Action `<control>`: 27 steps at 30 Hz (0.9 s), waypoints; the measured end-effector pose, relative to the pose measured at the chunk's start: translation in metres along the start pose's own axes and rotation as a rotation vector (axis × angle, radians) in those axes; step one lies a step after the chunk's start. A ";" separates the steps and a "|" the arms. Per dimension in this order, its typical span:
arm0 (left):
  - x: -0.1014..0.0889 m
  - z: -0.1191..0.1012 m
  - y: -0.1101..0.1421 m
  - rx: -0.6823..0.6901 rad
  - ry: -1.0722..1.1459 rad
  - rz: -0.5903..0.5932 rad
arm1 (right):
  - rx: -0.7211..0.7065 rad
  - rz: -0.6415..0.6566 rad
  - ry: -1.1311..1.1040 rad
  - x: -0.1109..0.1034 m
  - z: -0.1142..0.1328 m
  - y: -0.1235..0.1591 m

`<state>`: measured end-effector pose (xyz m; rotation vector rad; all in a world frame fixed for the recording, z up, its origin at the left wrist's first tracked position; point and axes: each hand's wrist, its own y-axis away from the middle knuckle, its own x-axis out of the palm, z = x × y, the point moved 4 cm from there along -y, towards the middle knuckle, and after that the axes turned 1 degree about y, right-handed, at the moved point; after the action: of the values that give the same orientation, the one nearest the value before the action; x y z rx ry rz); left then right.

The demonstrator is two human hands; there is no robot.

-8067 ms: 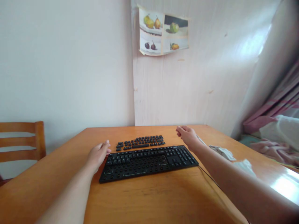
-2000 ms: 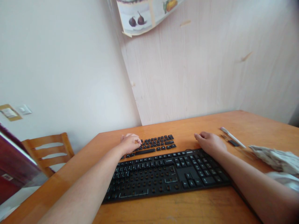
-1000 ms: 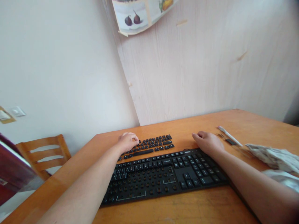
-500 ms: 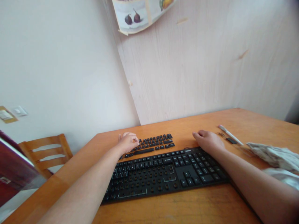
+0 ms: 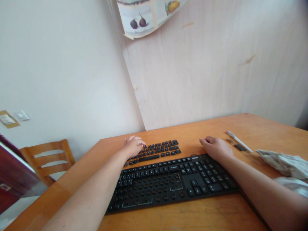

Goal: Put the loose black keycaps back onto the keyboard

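A black keyboard (image 5: 166,179) lies on the wooden table, many of its letter keys bare, showing sockets. Behind it, loose black keycaps (image 5: 158,148) are laid out in rows, a long space bar (image 5: 149,158) among them. Over the left part of these rows is my left hand (image 5: 134,146), fingers stretched out and slightly apart, the tips at the upper row of keycaps. My right hand (image 5: 216,148) rests at the keyboard's far right corner, thumb out and fingers curled. The inside of that hand is hidden.
To the right lie a white pen-like stick (image 5: 239,141), a small black piece with thin prongs (image 5: 240,147) and a crumpled grey cloth (image 5: 284,163). A wooden chair (image 5: 47,157) stands left of the table (image 5: 192,208). Behind is the wall, with a fruit picture (image 5: 144,29).
The fingers of my left hand, bent together before, have straightened and reach slightly right over the keycaps. My right hand stays curled in the same place. The view has shifted slightly.
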<state>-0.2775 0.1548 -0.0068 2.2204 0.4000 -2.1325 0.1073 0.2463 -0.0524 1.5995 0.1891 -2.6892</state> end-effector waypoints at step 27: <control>0.011 0.010 -0.024 0.064 -0.021 0.007 | 0.013 0.024 0.006 0.001 -0.001 -0.001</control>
<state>-0.2922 0.1773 -0.0150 2.2271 0.3277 -2.1935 0.1078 0.2479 -0.0541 1.6030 0.1511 -2.6736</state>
